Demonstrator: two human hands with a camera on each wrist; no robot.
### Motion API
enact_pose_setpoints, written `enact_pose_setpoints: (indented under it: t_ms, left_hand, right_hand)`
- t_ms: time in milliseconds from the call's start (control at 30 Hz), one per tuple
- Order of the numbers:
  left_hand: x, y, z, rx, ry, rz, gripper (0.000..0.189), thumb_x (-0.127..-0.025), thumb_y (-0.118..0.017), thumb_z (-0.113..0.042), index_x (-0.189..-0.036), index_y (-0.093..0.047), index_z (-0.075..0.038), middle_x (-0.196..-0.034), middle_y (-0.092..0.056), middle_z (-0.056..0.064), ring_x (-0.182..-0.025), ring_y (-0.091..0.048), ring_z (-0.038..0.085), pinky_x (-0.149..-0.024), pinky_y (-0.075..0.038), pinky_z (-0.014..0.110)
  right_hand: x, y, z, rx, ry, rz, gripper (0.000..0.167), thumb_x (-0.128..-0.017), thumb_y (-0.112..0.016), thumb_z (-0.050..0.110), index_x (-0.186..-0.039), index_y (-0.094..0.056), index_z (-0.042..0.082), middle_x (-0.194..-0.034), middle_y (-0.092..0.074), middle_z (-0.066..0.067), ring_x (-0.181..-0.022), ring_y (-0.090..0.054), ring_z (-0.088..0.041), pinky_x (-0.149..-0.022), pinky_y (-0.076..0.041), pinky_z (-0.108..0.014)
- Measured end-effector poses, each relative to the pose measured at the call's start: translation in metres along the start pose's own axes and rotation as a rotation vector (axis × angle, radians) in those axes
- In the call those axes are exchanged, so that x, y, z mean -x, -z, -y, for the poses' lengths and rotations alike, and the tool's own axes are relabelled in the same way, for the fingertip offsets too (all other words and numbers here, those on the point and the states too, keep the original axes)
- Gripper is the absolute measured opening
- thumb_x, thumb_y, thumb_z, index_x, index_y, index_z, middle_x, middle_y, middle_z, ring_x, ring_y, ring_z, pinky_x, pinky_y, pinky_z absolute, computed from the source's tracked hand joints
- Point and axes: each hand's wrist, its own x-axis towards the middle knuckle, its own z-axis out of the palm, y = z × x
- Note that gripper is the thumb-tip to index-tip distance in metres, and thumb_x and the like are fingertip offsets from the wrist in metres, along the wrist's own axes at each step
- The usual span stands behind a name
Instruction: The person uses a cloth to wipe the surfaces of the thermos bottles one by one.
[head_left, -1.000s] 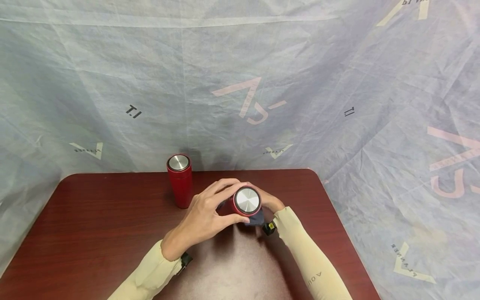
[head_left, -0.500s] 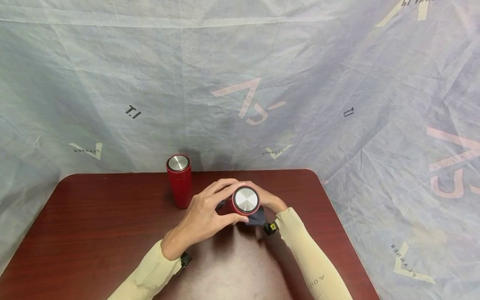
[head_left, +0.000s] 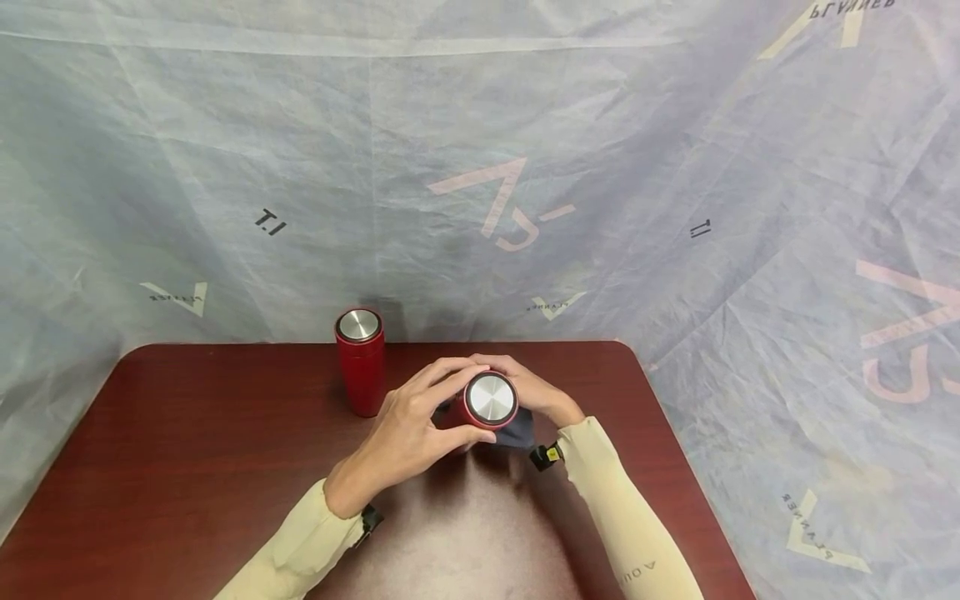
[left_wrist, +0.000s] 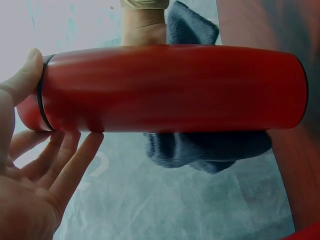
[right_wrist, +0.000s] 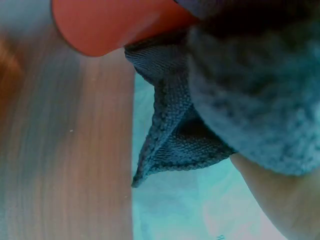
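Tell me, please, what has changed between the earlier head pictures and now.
The right hand has shifted slightly right at the wrist, and the dark cloth with it; the held red bottle has edged very slightly left. Nothing was visibly grasped or released. The left hand keeps its hold on that bottle, and the other red bottle stands where it was.

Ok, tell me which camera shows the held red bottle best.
The left wrist view: it shows the held red bottle side-on, nearly end to end. The head view shows mainly its silver top; the right wrist view, only one end.
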Motion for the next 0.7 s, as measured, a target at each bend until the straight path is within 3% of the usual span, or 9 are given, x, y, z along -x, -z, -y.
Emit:
enact_pose_setpoints:
  t_ms: [167,367,700]
  left_hand:
    - [0.001,-0.002,0.002,-0.004,0.021,0.006,0.077,-0.074,-0.1,-0.037,-0.143,-0.07,-0.02,-0.141,-0.066,-0.003,-0.126,-0.066,0.014,-0.094,-0.059,0.039]
    - [0.001,-0.004,0.003,-0.005,0.032,0.013,0.076,-0.075,-0.1,-0.039,-0.143,-0.07,-0.023,-0.141,-0.065,-0.005,-0.125,-0.066,0.013,-0.093,-0.059,0.038]
    - [0.005,-0.007,0.008,-0.015,0.044,0.009,0.078,-0.073,-0.101,-0.036,-0.142,-0.071,-0.019,-0.141,-0.065,0.0,-0.126,-0.067,0.019,-0.094,-0.06,0.043]
  right_hand:
    - [-0.001,0.001,0.01,0.047,-0.012,-0.006,0.031,-0.107,-0.056,0.009,-0.135,-0.068,0.002,-0.128,-0.071,-0.006,-0.118,-0.064,-0.018,-0.103,-0.051,-0.035]
    - [-0.003,0.0,0.024,0.057,-0.008,-0.009,0.031,-0.107,-0.051,0.0,-0.133,-0.067,-0.005,-0.128,-0.071,-0.012,-0.119,-0.064,-0.018,-0.103,-0.051,-0.036]
    - [0.002,0.001,0.034,0.034,0.041,-0.045,0.034,-0.107,-0.049,0.006,-0.134,-0.068,-0.002,-0.133,-0.069,-0.015,-0.125,-0.064,-0.023,-0.11,-0.048,-0.039]
